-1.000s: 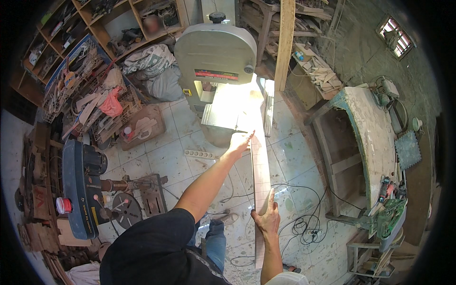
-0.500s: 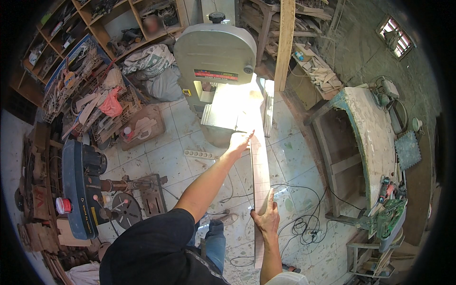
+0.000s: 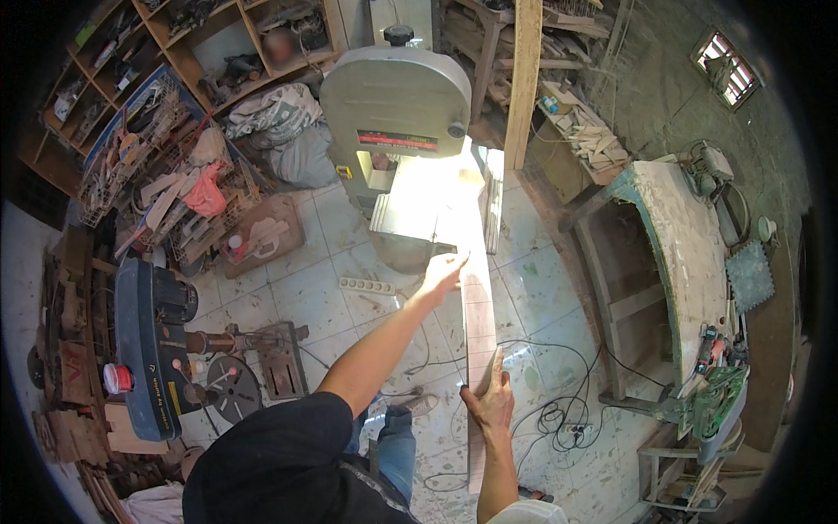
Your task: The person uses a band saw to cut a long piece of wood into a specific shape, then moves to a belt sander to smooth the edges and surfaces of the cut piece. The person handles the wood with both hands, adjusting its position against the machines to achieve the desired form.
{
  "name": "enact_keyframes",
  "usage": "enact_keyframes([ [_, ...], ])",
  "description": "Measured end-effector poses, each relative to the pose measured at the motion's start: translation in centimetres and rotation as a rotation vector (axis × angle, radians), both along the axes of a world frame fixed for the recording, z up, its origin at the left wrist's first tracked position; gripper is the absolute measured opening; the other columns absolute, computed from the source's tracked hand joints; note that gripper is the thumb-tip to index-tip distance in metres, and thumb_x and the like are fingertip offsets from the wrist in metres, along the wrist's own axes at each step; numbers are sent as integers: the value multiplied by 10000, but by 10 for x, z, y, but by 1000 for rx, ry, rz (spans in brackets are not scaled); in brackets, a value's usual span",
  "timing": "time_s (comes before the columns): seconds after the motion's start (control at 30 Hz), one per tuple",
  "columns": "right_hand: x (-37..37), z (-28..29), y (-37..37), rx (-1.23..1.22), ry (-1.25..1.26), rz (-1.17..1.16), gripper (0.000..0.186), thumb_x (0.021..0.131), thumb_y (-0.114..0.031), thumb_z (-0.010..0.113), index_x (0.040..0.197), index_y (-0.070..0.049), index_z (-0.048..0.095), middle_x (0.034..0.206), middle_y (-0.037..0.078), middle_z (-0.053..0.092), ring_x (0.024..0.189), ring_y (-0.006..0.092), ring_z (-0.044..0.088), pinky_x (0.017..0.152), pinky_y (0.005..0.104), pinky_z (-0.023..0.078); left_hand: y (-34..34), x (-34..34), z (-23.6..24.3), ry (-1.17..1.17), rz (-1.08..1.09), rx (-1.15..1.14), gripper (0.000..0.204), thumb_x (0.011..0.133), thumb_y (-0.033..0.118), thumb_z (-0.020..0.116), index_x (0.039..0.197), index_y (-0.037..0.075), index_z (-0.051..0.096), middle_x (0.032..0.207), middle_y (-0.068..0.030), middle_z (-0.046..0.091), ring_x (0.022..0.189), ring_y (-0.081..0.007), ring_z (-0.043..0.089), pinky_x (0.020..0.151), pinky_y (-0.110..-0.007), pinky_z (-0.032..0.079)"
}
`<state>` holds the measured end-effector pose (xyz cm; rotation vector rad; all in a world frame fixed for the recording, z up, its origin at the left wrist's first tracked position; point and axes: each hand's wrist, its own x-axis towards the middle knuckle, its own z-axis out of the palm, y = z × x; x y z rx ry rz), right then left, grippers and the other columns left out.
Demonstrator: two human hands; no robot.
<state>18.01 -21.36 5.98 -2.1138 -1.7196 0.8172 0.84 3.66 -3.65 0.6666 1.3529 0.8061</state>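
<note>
A long, narrow wooden board (image 3: 480,323) with pencil-like cross lines runs from near my body to the brightly lit table (image 3: 410,205) of a grey band saw (image 3: 397,100). My left hand (image 3: 443,275) is closed at the board's left edge, just short of the saw table, fingertips against the wood. Closer to me, my right hand (image 3: 491,402) grips the board from its right side, thumb across it and index finger stretched along it. Glare washes out the board's far end and hides the blade area.
A blue drill press (image 3: 153,349) stands at left. A white power strip (image 3: 367,285) and coiled black cables (image 3: 559,415) lie on the tiled floor. At right is a curved-edge workbench (image 3: 690,253); wooden shelves (image 3: 201,44) with clutter fill the back left.
My left hand has slid a little toward me along the board's edge. The right hand and board look almost unmoved.
</note>
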Motion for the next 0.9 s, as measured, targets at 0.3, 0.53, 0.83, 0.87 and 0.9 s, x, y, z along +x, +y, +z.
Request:
enact_keyframes([
  [0.3, -1, 4, 3, -24, 11, -20, 1216, 662, -346, 828, 1665, -179, 162, 1084, 257, 611, 926, 473, 664, 814, 522, 561, -41, 15, 25, -48, -15, 91, 384, 951, 424, 762, 956, 43, 708, 757, 26, 556, 668, -77, 517, 557, -291, 500],
  [0.53, 0, 7, 6, -30, -1, -9, 1217, 659, -337, 826, 1664, -166, 161, 1079, 257, 611, 917, 462, 667, 811, 513, 563, -37, 15, 17, -70, -20, 115, 371, 964, 398, 753, 895, 40, 686, 735, 24, 544, 655, -77, 507, 544, -291, 474],
  [0.83, 2, 3, 8, -16, -2, -2, 1238, 646, -318, 836, 1666, -166, 151, 1062, 250, 613, 903, 453, 668, 787, 512, 562, -33, 16, 9, -17, -17, 147, 369, 954, 392, 765, 855, 44, 690, 727, 23, 553, 663, -76, 485, 564, -298, 437],
  [0.87, 2, 3, 8, -18, -1, 1, 1240, 644, -318, 837, 1666, -166, 151, 1061, 249, 613, 901, 452, 668, 785, 512, 562, -33, 17, 6, -36, -11, 137, 370, 952, 393, 768, 852, 45, 691, 727, 24, 555, 665, -76, 480, 571, -299, 431],
  [0.9, 2, 2, 8, -16, -10, 0, 1242, 643, -316, 838, 1667, -166, 151, 1060, 248, 613, 900, 451, 668, 785, 512, 562, -33, 17, 5, -55, -7, 128, 371, 950, 394, 770, 848, 46, 692, 728, 26, 556, 668, -76, 475, 577, -300, 426],
])
